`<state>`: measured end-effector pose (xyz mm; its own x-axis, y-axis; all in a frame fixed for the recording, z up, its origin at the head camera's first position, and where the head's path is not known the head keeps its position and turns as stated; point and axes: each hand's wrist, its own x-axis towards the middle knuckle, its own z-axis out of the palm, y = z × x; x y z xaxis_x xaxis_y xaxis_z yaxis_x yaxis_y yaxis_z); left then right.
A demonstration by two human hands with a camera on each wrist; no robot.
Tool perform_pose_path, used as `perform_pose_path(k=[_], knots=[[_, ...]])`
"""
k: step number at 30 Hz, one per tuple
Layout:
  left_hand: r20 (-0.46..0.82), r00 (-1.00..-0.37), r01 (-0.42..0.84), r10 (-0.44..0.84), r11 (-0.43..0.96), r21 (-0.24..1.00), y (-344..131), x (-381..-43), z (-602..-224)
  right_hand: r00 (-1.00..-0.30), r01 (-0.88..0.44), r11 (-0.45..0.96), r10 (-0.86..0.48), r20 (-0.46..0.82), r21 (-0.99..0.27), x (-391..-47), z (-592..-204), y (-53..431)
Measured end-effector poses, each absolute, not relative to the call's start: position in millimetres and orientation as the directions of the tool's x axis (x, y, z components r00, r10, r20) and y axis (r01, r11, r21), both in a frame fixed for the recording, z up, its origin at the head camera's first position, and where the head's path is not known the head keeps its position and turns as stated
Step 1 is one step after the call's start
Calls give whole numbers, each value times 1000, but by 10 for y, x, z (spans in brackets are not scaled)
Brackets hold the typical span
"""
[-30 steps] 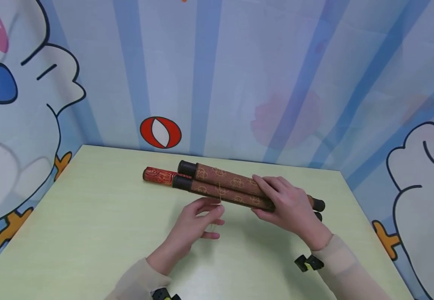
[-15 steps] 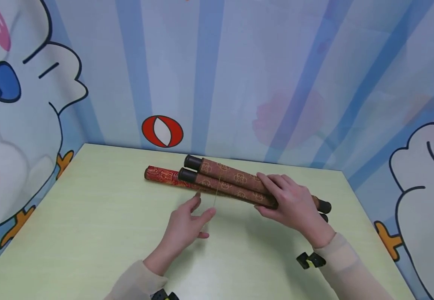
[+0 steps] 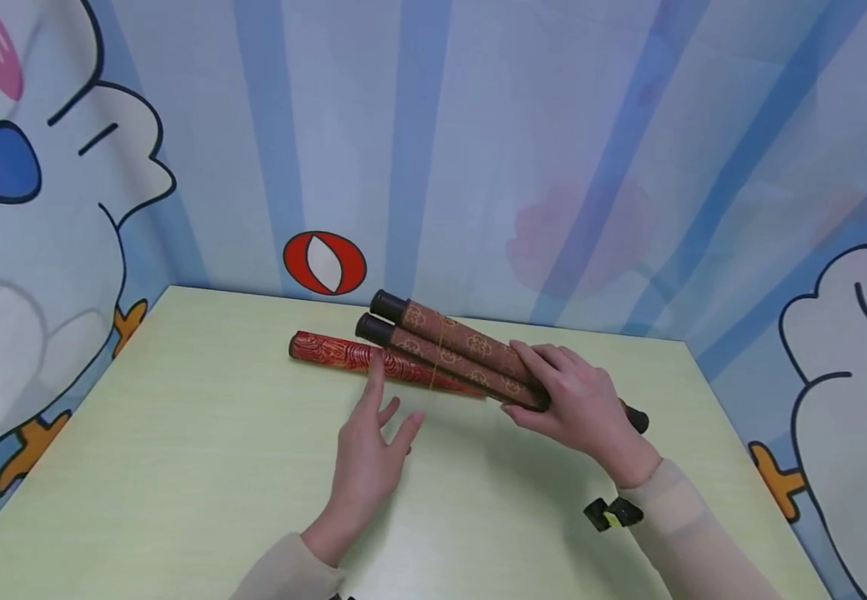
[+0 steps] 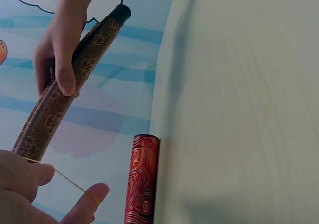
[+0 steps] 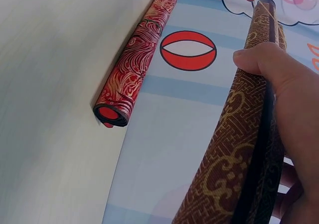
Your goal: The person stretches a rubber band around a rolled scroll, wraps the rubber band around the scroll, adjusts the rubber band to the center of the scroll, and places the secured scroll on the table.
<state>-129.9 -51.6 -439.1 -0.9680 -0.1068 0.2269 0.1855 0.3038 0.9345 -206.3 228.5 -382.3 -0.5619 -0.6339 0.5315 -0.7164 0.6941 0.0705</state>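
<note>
My right hand [image 3: 576, 400] grips a brown rolled scroll [image 3: 471, 342] near its right part, above the table. Gold flower patterns cover the double roll, and black knobs [image 3: 384, 317] cap its ends. A thin pale cord [image 3: 437, 346] goes round it toward the left end. My left hand [image 3: 366, 458] is below and left of the scroll, index finger pointing up and thumb spread. In the left wrist view, the cord [image 4: 70, 180] runs from the scroll past the left fingers to the thumb; whether it touches them I cannot tell.
A red patterned roll [image 3: 328, 352] lies on the table behind the left fingers, partly covered by the scroll in the head view. The pale table [image 3: 201, 433] meets a blue striped cartoon backdrop [image 3: 471, 167] at its back edge.
The scroll's left end has risen and swung away from me, uncovering more of the red roll. My left hand has let go of the cord, spread its fingers and drawn left.
</note>
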Motion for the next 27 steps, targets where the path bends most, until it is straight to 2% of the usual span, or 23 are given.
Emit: perform_pose_path(k=[5,9,12,17,20,27], knots=[[324,-939,251,-116,410,877,-523,-1296,-4420,-577,-725,688,-621,531,18,-2075,-3811,2242],[436,-893,301,-113,570,765,-554,-1282,-4451,-586,-731,683,-621,520,-8,-2076,-3827,2231],[569,-819,369,-81,684,629,-600,-1295,-4476,-598,-724,689,-617,511,-16,-2071,-3834,2237],[758,-651,450,33,822,350,-736,-1348,-4471,-609,-715,699,-612,504,-15,-2062,-3830,2252],[808,-579,480,106,846,233,-834,-1366,-4425,-607,-715,699,-613,505,-12,-2060,-3825,2253],[847,-470,553,249,831,62,-1015,-1465,-4278,-596,-720,694,-619,511,1,-2052,-3816,2234]])
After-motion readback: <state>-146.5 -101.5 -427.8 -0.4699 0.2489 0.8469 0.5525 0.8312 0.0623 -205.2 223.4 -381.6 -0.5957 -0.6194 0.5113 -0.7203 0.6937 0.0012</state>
